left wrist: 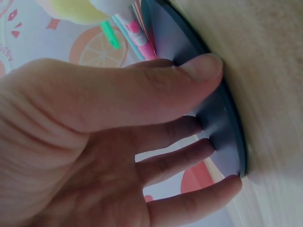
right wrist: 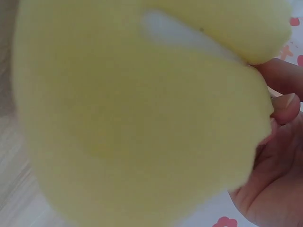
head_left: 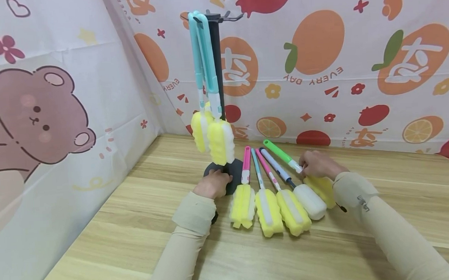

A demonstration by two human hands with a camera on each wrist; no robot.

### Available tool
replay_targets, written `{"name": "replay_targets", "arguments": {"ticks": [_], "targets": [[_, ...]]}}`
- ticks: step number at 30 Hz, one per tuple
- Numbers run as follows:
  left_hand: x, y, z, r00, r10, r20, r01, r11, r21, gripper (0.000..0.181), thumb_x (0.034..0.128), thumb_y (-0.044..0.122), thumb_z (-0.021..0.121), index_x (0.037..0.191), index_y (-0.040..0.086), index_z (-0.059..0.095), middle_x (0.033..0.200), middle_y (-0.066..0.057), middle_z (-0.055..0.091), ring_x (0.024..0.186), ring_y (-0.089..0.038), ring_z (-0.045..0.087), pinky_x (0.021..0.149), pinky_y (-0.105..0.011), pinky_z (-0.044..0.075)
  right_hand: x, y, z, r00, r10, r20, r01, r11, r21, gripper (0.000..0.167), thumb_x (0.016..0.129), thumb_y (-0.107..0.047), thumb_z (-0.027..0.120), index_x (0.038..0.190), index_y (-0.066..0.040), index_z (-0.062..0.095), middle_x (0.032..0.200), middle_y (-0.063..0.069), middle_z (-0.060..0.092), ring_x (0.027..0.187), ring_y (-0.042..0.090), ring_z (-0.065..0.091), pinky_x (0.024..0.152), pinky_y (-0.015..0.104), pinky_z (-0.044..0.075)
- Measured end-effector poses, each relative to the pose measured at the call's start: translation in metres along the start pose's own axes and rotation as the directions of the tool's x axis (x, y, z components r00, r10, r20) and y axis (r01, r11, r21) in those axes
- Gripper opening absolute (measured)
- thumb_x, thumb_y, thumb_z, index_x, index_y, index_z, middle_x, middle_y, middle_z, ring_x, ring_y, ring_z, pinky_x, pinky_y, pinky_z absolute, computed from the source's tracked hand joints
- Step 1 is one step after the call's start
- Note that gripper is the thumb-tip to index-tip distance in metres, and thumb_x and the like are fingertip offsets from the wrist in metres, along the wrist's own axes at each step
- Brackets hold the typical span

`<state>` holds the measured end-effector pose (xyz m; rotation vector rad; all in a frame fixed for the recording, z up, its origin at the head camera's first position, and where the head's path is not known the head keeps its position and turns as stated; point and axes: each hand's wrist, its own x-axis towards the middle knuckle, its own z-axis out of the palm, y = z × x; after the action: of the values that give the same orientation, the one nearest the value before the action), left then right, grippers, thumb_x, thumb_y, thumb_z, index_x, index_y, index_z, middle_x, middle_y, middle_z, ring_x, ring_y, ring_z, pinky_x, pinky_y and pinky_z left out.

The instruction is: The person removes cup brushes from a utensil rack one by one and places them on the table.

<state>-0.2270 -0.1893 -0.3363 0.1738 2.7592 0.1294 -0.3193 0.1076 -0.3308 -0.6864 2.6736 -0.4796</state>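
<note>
My left hand (head_left: 216,183) rests on the round dark base (left wrist: 177,40) of an upright stand. In the left wrist view its fairly straight fingers touch the base and its thumb lies at the rim. On the right, my right hand (head_left: 319,164) pinches the neck of a green-handled sponge bottle brush (head_left: 280,152). That brush's yellow sponge head (right wrist: 132,118) fills most of the right wrist view and hides part of the hand. Two turquoise-handled sponge brushes (head_left: 206,52) hang from a hook at the top of the stand (head_left: 214,43).
Between the hands, several brushes lie fanned out: a pink-handled one (head_left: 243,206), a blue one (head_left: 268,214), another pink one (head_left: 294,212) and a grey-blue one with a white head (head_left: 310,201). Patterned cloth (head_left: 317,97) stands behind the wooden table (head_left: 144,203).
</note>
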Motion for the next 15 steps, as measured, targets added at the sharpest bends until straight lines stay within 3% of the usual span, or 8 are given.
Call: {"name": "replay_targets", "arguments": {"ticks": [7, 15], "targets": [[0.0023, -0.0012, 0.0017, 1.000, 0.014, -0.013, -0.014, 1.000, 0.014, 0.046, 0.1025, 0.003, 0.055, 0.148, 0.011, 0.055, 0.150, -0.019, 0.048, 0.136, -0.042, 0.040, 0.108, -0.051, 0.040, 0.0028, -0.0007, 0.0046, 0.999, 0.017, 0.033, -0.016, 0.999, -0.032, 0.012, 0.094, -0.006, 0.071, 0.102, 0.002, 0.075, 0.087, 0.007, 0.062, 0.077, 0.022, 0.052, 0.067, 0.031, 0.043], [-0.0001, -0.0009, -0.0007, 0.999, 0.027, -0.018, -0.027, 1.000, 0.016, 0.045, 0.1022, 0.002, 0.055, 0.147, 0.009, 0.056, 0.148, -0.020, 0.050, 0.134, -0.043, 0.041, 0.108, -0.051, 0.039, -0.0023, 0.0027, 0.0087, 0.999, -0.041, -0.016, 0.041, 0.999, -0.005, 0.014, 0.093, 0.000, 0.065, 0.102, 0.005, 0.074, 0.096, 0.013, 0.069, 0.086, 0.028, 0.058, 0.079, 0.042, 0.051]]}}
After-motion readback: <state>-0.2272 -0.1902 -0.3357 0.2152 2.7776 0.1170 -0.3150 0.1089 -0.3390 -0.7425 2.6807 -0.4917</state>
